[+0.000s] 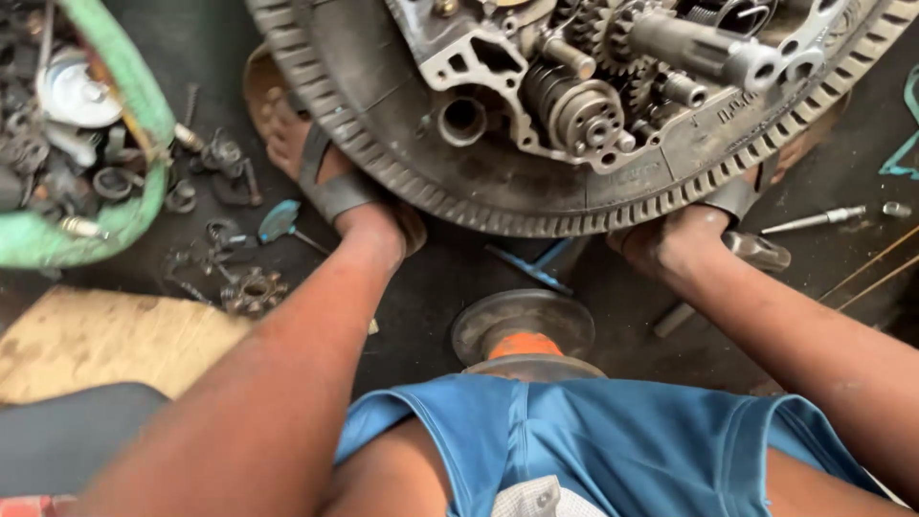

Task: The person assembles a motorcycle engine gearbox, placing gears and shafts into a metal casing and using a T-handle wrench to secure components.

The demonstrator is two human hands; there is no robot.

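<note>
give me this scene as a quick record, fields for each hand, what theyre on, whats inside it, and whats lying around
left hand: left hand under the lower left rim of the tyre, fingers hidden
right hand: right hand under the lower right rim, fingers hidden
held thing: dark tyre lying flat, ribbed edge toward the camera
inside it: engine casing with bare gears and a splined shaft
left of it: green basin with metal parts; small sprocket on the floor
right of it: metal rod
near the camera: orange-centred pulley, blue shorts
</note>
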